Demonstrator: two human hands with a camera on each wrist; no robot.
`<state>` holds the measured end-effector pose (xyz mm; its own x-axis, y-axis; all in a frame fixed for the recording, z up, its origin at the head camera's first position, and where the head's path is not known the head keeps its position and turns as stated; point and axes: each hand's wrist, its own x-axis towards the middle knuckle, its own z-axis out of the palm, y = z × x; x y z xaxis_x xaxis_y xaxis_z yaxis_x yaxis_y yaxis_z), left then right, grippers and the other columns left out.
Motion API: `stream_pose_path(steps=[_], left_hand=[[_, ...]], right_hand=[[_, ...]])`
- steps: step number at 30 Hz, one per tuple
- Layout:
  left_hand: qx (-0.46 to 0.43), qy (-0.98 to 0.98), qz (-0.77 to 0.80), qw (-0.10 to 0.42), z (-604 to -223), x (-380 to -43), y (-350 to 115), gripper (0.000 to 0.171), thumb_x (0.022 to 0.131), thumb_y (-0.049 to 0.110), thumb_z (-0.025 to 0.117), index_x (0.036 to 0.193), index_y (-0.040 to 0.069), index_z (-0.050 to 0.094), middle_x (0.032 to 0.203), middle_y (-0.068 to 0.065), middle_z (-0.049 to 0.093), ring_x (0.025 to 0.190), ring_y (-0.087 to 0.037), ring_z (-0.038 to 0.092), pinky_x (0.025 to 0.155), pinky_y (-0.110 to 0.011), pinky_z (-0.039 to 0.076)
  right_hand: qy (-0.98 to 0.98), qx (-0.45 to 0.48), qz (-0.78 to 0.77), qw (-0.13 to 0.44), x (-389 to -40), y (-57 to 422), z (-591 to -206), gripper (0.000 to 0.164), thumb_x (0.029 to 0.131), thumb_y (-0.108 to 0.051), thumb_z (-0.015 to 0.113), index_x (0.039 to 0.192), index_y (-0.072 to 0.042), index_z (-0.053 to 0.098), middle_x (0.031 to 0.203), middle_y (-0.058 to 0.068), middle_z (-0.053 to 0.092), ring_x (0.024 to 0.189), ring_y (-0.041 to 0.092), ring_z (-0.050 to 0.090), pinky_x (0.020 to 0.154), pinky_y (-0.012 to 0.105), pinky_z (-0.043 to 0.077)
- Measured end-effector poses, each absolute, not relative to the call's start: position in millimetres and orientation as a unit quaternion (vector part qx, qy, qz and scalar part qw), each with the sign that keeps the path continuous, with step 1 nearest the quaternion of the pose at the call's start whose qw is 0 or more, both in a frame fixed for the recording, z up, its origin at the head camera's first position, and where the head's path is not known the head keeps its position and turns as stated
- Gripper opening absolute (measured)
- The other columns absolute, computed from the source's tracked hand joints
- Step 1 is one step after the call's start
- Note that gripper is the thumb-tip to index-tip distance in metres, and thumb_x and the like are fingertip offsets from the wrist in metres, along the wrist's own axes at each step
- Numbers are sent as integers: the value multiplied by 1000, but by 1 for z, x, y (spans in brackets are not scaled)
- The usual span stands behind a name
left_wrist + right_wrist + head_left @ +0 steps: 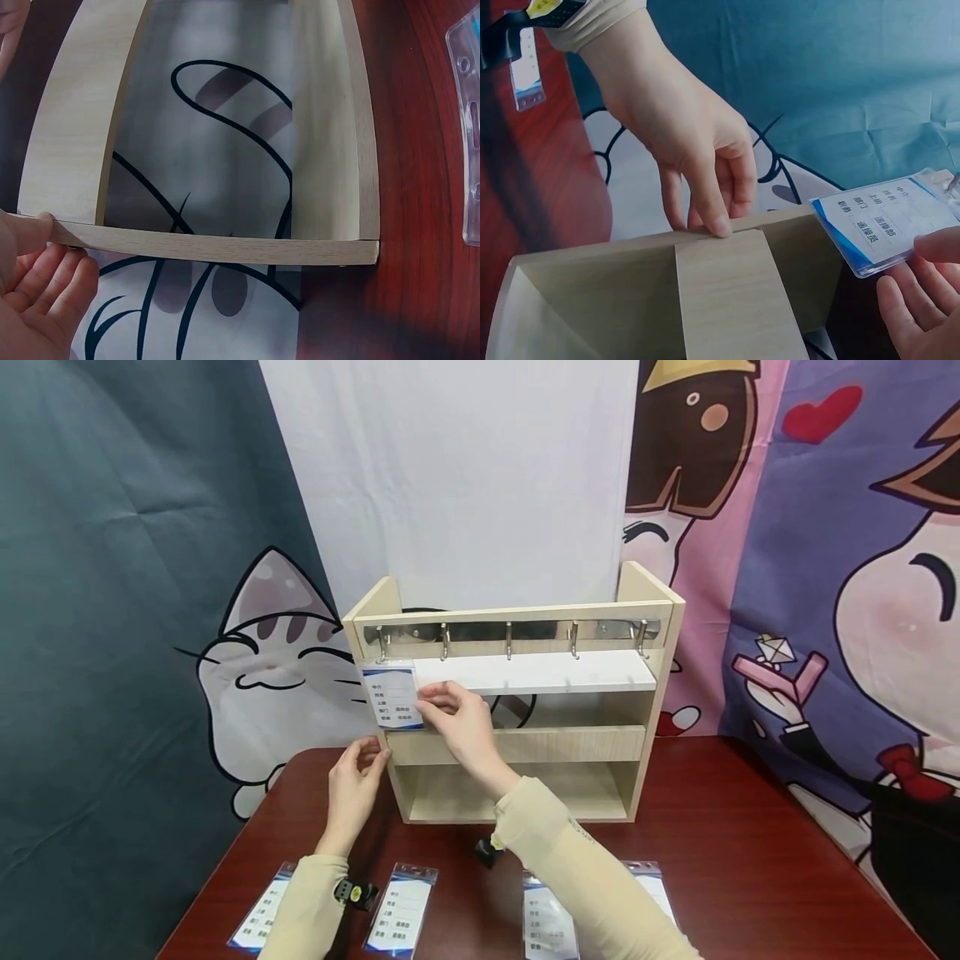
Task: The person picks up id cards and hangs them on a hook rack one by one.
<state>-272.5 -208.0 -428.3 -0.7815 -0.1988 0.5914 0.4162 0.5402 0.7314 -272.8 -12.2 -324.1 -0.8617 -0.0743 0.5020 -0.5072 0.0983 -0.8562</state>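
Note:
A clear-sleeved name badge with blue corners hangs below the leftmost hook of a wooden shelf rack. My right hand pinches the badge's right edge; in the right wrist view, the thumb lies over its printed face and the fingers are behind. Lower down, my left hand holds the rack's left side panel, thumb on the front edge and fingers round the outer side. The join between badge and hook is too small to make out in the head view.
More badges lie on the dark red table: one left badge, another badge beside it, and two to the right, partly behind my right sleeve. Several metal hooks line the rack's top rail. Printed cloth hangs behind.

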Motion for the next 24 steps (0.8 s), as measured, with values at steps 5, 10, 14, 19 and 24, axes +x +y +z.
stream_pose_path(steps=[5,10,14,19,24], left_hand=[[-60,-815,-476,325,-429,-274,-208,26,93,9,73,115,-4,66,104,-16,69,93,-29,69,78,-20,57],[-61,-812,-485,319,-429,-273,-208,27,93,7,74,115,-5,65,104,-18,69,94,-31,69,75,-8,50],[-69,-810,-487,318,-429,-272,-207,27,93,7,73,116,-6,65,105,-20,68,95,-33,69,74,-4,47],[-69,-812,-482,322,-429,-273,-208,27,93,8,74,115,-6,65,104,-19,69,94,-31,69,77,-15,54],[-65,-813,-478,325,-431,-275,-209,27,93,8,74,115,-5,65,104,-18,69,94,-31,69,80,-35,59]], right_hand=[[-726,206,634,169,-272,-3,-326,17,91,-11,76,107,-4,74,102,9,76,94,18,72,83,27,57],[-720,206,642,164,-269,7,-329,17,90,-7,76,106,-2,73,100,10,76,91,20,73,81,28,58],[-722,204,642,159,-265,16,-330,16,90,-7,76,106,-4,74,99,8,76,89,19,73,80,28,58],[-737,204,626,153,-258,30,-331,15,91,-12,76,106,-9,75,98,3,76,88,15,72,78,28,56],[-750,206,610,155,-255,47,-333,16,92,-13,76,107,-10,75,100,2,76,86,15,71,71,26,53]])
